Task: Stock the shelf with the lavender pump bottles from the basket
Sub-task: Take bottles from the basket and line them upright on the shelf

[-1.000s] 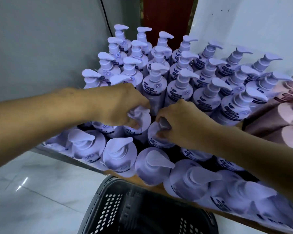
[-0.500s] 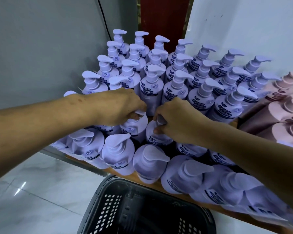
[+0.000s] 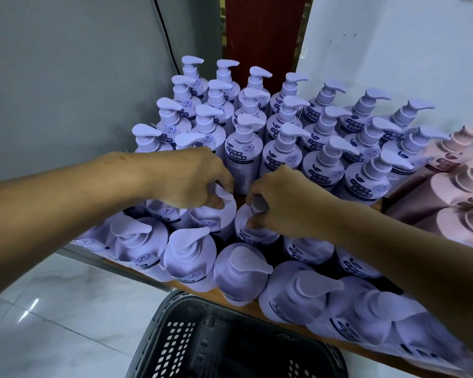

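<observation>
Two hands meet over the middle of the shelf, each closed on the pump head of its own lavender bottle. Your left hand curls its fingers around the pump of the left bottle, whose nozzle tip pokes out just under your knuckles; the bottle's body stands below the grip, upright among its neighbours. Your right hand pinches the pump of the right bottle, thumb pressed near the bottle's shoulder, and that bottle likewise sits directly under the hand. These two bottles stand side by side, just apart, in the gap between the back rows of lavender bottles and the front row along the shelf's near edge. Pink pump bottles fill the shelf to the right. Below the front edge sits the dark basket; what you can see of its inside holds no bottles, though its near part is cut off.
</observation>
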A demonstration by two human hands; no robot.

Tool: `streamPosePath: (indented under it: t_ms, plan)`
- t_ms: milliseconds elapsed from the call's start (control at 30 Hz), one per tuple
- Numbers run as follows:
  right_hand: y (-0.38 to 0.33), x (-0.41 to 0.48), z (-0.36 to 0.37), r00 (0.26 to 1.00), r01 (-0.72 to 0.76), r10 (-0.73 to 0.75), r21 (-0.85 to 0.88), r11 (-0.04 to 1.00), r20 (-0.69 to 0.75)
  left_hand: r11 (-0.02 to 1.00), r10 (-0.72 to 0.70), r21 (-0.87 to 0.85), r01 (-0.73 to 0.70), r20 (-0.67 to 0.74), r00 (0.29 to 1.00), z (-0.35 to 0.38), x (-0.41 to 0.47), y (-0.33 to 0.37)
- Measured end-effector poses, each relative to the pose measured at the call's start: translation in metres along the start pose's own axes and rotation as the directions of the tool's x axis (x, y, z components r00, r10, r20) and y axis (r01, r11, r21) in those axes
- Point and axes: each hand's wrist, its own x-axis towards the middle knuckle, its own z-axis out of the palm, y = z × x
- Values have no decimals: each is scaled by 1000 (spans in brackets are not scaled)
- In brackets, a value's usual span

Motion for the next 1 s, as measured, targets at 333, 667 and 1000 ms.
streamPosePath:
  t_ms: [333, 667, 1000]
  plan:
    - [58, 23, -35, 850, -172, 202, 108, 979, -487, 975, -187, -206, 83, -558, 809, -25, 54, -8]
    - [78, 50, -10, 878, -206, 238, 123, 971, -416, 988, -154, -39, 152, -407, 901, -3, 103, -10]
    - [60, 34, 7, 890, -100, 93, 7, 995, -447, 998, -30, 50, 50, -342, 939, 5, 81, -18]
